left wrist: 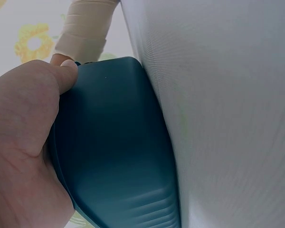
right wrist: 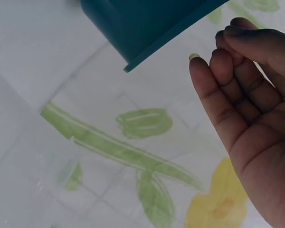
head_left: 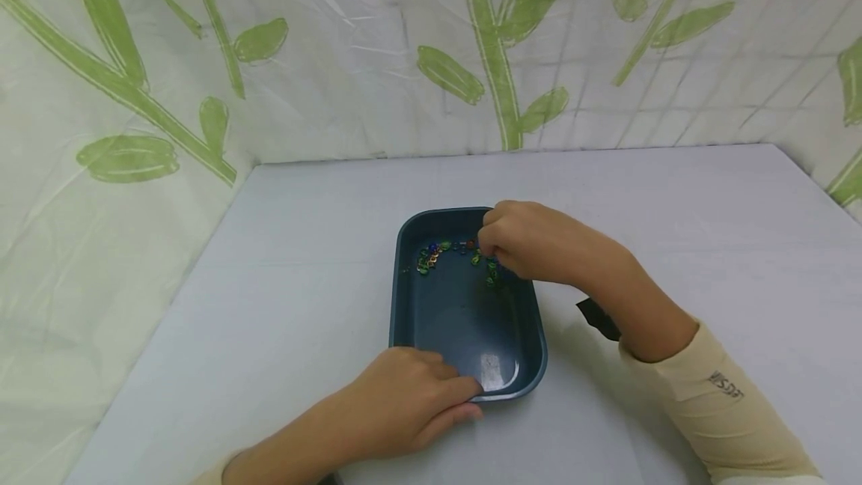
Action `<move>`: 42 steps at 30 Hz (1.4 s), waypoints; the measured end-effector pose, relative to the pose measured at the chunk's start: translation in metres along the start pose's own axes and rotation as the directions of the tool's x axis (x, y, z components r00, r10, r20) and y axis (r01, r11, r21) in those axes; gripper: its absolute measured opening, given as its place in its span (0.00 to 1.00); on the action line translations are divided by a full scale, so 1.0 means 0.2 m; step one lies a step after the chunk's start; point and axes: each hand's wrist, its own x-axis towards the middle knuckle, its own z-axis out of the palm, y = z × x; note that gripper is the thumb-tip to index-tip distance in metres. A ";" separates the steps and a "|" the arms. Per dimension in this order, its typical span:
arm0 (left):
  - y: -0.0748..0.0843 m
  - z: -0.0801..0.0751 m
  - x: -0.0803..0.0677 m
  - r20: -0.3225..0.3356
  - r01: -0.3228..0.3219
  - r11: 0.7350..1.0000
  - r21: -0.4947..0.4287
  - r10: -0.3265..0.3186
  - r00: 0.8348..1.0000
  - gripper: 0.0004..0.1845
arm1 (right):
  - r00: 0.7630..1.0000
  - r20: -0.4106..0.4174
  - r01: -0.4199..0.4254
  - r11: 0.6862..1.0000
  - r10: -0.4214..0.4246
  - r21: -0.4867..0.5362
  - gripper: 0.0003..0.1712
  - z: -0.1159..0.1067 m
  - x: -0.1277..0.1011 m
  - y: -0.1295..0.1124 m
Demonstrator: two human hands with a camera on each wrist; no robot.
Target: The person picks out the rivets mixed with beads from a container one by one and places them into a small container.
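left hand (head_left: pixel 411 399) grasps near rim of dark teal plastic tray (head_left: pixel 404 298) on grey tabletop (head_left: pixel 269 260), steadying it | right hand (head_left: pixel 532 242) fingers bunched over small coloured beads (head_left: pixel 431 254) at tray's far end; pinch unclear

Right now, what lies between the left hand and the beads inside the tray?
Head view: only bare tray floor between left hand at the near rim and beads at the far end.

The dark teal tray (head_left: pixel 404 298) looks like smooth, glossy plastic, on a matt pale table (head_left: pixel 673 208), before crinkled shiny plastic sheeting (head_left: pixel 337 58).
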 end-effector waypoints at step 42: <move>0.00 0.01 0.00 -0.017 -0.008 1.000 0.010 0.008 1.000 0.14 | 0.993 -0.011 -0.121 0.993 0.121 0.011 0.15 -0.13 -0.09 0.06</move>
